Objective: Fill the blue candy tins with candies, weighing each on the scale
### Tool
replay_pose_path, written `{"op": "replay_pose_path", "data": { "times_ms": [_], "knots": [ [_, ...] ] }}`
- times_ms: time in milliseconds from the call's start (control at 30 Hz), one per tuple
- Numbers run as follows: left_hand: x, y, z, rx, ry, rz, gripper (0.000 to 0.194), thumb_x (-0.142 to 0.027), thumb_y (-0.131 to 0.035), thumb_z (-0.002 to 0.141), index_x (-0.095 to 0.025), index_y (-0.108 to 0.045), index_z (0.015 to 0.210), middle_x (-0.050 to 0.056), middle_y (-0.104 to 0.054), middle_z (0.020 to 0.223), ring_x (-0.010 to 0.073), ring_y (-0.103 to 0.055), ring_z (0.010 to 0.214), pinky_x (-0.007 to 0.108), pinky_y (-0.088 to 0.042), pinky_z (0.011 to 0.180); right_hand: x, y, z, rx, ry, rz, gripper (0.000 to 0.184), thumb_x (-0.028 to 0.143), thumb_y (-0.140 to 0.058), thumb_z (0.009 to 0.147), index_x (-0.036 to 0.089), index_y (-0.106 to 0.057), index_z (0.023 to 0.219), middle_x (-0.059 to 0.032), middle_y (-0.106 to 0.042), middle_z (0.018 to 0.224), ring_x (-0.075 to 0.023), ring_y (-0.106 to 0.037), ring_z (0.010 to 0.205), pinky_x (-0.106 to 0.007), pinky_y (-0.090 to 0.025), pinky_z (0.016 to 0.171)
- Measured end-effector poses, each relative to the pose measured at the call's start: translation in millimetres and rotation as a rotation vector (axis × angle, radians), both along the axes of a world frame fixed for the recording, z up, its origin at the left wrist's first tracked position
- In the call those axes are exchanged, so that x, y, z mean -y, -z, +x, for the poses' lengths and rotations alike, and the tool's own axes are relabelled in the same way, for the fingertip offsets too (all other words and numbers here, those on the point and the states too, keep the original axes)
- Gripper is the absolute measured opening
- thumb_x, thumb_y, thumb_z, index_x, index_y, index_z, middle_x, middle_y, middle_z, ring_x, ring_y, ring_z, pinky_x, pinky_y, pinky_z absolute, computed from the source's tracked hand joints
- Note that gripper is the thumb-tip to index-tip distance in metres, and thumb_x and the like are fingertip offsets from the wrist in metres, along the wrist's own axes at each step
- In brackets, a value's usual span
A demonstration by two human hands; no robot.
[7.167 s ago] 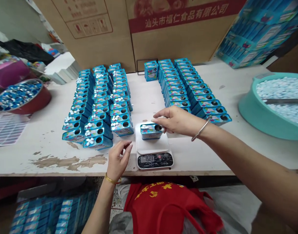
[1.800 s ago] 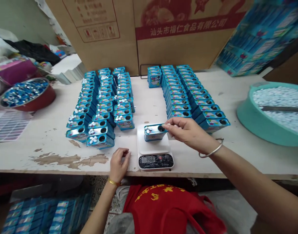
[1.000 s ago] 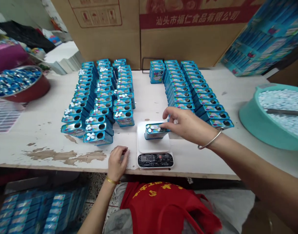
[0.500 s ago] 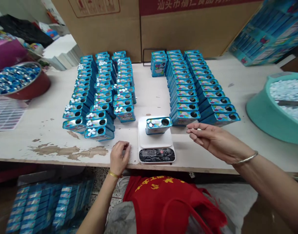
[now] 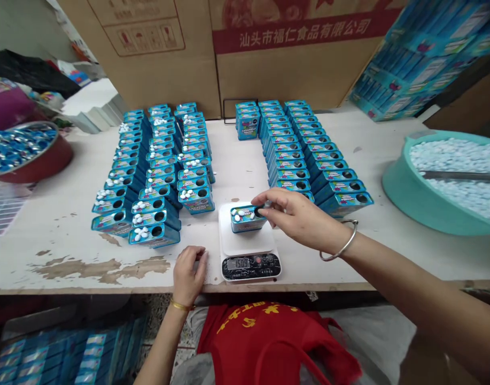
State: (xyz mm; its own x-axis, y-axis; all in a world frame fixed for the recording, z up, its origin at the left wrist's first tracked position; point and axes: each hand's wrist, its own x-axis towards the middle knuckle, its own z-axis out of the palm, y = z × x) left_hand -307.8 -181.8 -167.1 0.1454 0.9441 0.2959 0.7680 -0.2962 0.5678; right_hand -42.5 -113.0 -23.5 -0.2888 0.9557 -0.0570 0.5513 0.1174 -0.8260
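A blue candy tin (image 5: 248, 219) stands upright on the white kitchen scale (image 5: 248, 247), with several white candies on its lid beside a round opening. My right hand (image 5: 295, 216) is over the tin's right end, thumb and fingertips pinched at the opening. Something white shows between those fingers, and it looks like white candies. My left hand (image 5: 189, 275) rests on the table left of the scale, fingers loosely curled, thumb apart, holding nothing. The scale's display (image 5: 238, 263) is lit with digits.
Rows of blue tins (image 5: 154, 233) stand on the left, many topped with white candies. More tins (image 5: 344, 200) fill the right. A teal tub (image 5: 421, 208) of white candies holds a metal scoop. Cardboard boxes (image 5: 301, 75) line the back; a red bowl (image 5: 48, 160) is far left.
My right hand has moved left from beside the scale to the tin's opening. My left hand stays on the table. The view has tilted up and shifted slightly right.
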Motion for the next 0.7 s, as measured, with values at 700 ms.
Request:
{"op": "replay_pose_path", "data": {
  "times_ms": [700],
  "knots": [
    [1.6,1.4,2.3,0.020,-0.008,-0.033,0.009,-0.026,-0.049,0.089,-0.019,-0.054,0.088,0.003,-0.058,0.081,0.0159,-0.055,0.077,0.030,-0.044,0.072,70.0,93.2,64.7,-0.862,0.702,-0.680,0.019,0.013,-0.072,0.065,0.018,-0.064,0.081,-0.0070,-0.063,0.086,-0.0123,-0.058,0.068,-0.022,-0.050,0.054]
  ]
}}
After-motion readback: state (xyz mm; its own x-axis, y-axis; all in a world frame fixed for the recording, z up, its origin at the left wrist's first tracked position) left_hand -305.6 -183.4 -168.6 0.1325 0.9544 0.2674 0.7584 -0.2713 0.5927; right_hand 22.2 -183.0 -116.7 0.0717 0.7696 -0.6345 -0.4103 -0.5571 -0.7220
